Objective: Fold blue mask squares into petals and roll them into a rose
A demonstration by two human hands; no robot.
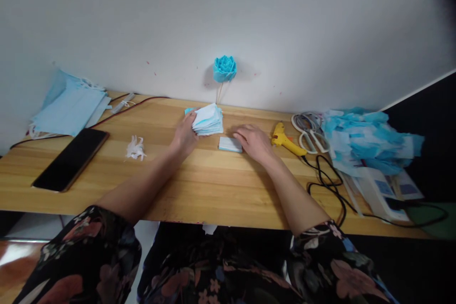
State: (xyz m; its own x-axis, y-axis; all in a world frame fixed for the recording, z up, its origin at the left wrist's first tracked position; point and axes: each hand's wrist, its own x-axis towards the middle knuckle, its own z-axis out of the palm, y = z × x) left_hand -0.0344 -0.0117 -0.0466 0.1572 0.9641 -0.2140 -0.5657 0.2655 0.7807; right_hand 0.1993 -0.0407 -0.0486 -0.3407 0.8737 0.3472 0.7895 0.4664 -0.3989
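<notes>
My left hand is closed around the left edge of a stack of pale blue and white face mask pieces, thumb on the near side. A small folded rectangular mask piece lies on the wooden table just below the stack. Over its right end rests my right hand, fingers loosely extended and apart from the stack. Its fingertips are at the piece's corner; whether they press on it I cannot tell. Behind the stack a blue flower made of mask fabric leans on the wall on a thin stick.
Right of my right hand lie a yellow glue gun, white-handled scissors, a black cord, a heap of blue cut material and a white box. Leftward are white scraps, a phone and face masks.
</notes>
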